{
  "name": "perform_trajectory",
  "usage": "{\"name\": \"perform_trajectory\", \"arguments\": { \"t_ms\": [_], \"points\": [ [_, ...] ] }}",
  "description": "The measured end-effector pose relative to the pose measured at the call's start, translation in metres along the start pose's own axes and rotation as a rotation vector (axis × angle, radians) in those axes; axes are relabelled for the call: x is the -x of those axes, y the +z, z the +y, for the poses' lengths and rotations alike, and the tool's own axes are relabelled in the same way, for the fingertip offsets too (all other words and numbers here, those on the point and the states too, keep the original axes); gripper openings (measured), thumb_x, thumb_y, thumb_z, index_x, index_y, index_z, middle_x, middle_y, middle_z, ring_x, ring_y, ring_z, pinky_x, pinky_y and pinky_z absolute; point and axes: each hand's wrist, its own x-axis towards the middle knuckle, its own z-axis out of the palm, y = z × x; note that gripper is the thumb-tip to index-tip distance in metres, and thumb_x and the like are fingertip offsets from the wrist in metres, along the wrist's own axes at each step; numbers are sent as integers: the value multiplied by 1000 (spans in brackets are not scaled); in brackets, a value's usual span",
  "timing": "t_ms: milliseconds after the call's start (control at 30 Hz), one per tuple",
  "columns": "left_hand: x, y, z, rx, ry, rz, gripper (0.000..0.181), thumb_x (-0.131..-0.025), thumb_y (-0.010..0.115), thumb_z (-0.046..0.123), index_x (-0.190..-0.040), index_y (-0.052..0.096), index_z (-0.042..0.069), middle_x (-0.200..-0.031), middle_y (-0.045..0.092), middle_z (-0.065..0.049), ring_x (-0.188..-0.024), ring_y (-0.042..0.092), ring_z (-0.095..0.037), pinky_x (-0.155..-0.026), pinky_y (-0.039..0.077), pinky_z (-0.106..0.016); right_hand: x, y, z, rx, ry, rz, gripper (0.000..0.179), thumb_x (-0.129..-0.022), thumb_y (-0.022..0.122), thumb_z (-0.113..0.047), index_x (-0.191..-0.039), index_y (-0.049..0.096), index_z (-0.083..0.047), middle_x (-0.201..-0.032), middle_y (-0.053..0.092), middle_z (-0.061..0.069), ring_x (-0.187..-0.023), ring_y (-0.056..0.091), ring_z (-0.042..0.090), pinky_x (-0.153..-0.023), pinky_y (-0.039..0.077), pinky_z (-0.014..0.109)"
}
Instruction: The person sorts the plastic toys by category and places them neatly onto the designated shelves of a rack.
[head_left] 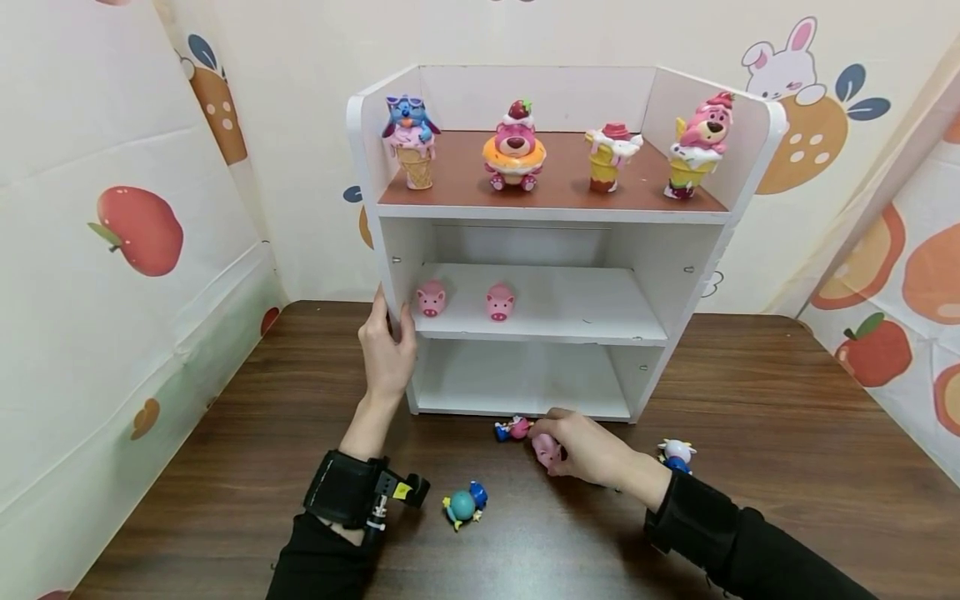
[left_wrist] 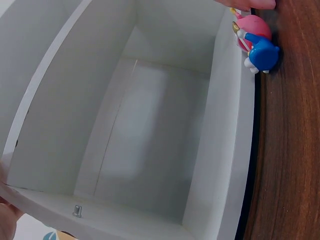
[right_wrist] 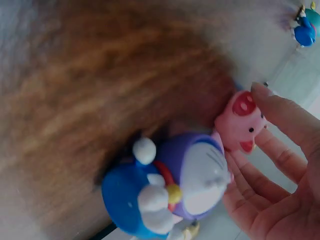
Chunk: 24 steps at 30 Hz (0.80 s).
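Note:
My left hand (head_left: 387,354) grips the left side panel of a white toy shelf (head_left: 551,215), with the thumb at its front edge. In my right hand (head_left: 592,450) I pinch a pink pig figurine (head_left: 546,448) low over the table, before the shelf's foot. The right wrist view shows the pig's red snout (right_wrist: 244,103) close to my fingertips. Just left of it lies a pink-and-blue figurine (head_left: 513,428). Two more pink pigs, one at the left (head_left: 431,298) and one near the middle (head_left: 500,302), sit on the middle shelf.
A teal-and-blue figurine (head_left: 465,504) lies on the brown table (head_left: 247,467), right of my left wrist. By my right forearm is a white-and-blue figurine (head_left: 677,454). Several ice-cream figurines and a pink bear in a ring (head_left: 514,150) stand on the top shelf.

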Motion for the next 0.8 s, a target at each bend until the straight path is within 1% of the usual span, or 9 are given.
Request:
{"name": "perform_trajectory", "arguments": {
  "t_ms": [100, 200, 367, 633, 800],
  "points": [
    [0, 0, 0, 2, 2, -2, 38, -81, 46, -17, -118, 42, -18, -112, 52, -31, -101, 51, -39, -81, 43, -47, -1, 2, -1, 19, -1, -10, 35, -63, 75, 0, -96, 64, -3, -90, 57, 4, -81, 53, 14, -67, 47, 26],
    [0, 0, 0, 2, 3, -2, 38, -81, 46, -17, -118, 41, -18, -112, 51, -31, -101, 51, -39, -80, 43, -47, -1, 3, -1, 18, -7, -3, 34, -62, 74, 3, -94, 63, -2, -87, 56, 4, -78, 51, 14, -64, 46, 25],
    [0, 0, 1, -1, 4, -3, 38, -81, 46, -17, -118, 41, -18, -112, 51, -32, -100, 52, -40, -80, 44, -48, 1, -1, -4, 12, 10, -2, 32, -62, 74, 2, -92, 63, -2, -83, 53, 1, -73, 48, 11, -60, 44, 22],
    [1, -1, 2, -1, -5, -2, 38, -80, 46, -17, -118, 42, -19, -111, 51, -32, -100, 52, -40, -79, 44, -49, 5, -21, -20, 39, -3, 24, 31, -64, 75, -2, -93, 62, -2, -80, 50, 0, -69, 47, 9, -59, 43, 19],
    [0, 0, 0, -1, -1, 0, 38, -80, 46, -17, -118, 42, -18, -111, 52, -32, -100, 52, -39, -79, 44, -49, 8, -41, -34, 56, -18, 53, 33, -64, 75, -3, -94, 62, -3, -82, 52, 0, -72, 49, 10, -61, 45, 20]
  ]
}}
